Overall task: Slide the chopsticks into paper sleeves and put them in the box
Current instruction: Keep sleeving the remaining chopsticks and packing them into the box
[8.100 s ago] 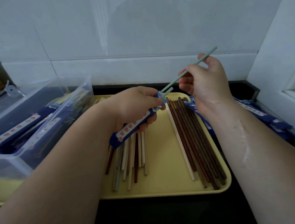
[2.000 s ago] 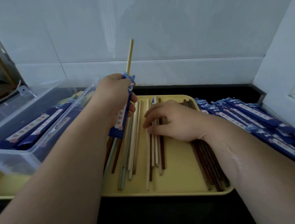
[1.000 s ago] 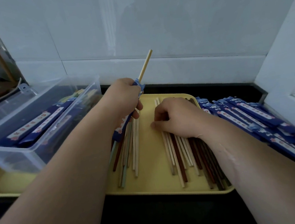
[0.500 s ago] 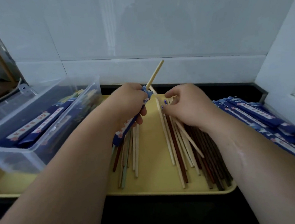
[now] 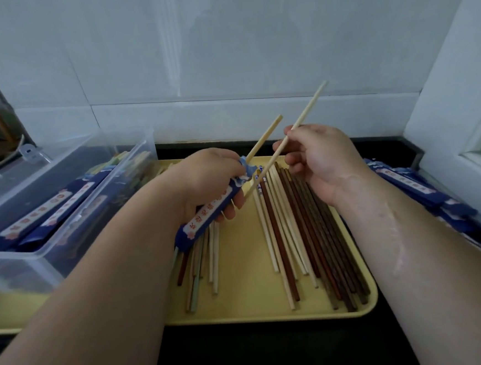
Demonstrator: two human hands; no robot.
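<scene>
The paper sleeve (image 5: pixel 207 212) you are filling sits in your left hand (image 5: pixel 213 178), fingers wrapped round its upper half, held just above the yellow tray (image 5: pixel 243 308). The first chopstick (image 5: pixel 264 136) is already in it, its pale end poking out of the open mouth toward the wall. The second chopstick (image 5: pixel 308 108) is what has changed: a second ago your right hand (image 5: pixel 321 158) lay flat on the loose chopsticks (image 5: pixel 301 235), and half a second ago it was teasing this one out of them. Now the hand is up off the tray, pinching the stick near its middle between thumb and fingertips. The stick is tilted so its lower tip lies right at the sleeve's mouth, beside your left fingertips; I cannot tell whether the tip has entered the paper yet. That puts you, I judge, at inserting this pair's second stick. Feed the tip in alongside the first and push until both ends are level, keeping the left grip loose enough not to pinch the mouth closed. Then the sleeve goes left into the clear box (image 5: pixel 74 238), where filled sleeves (image 5: pixel 48 206) already lie. Many chopsticks are left on the tray, and empty sleeves (image 5: pixel 424 191) are heaped on the dark table (image 5: pixel 275 352) to your right, so plenty of the task is left.
</scene>
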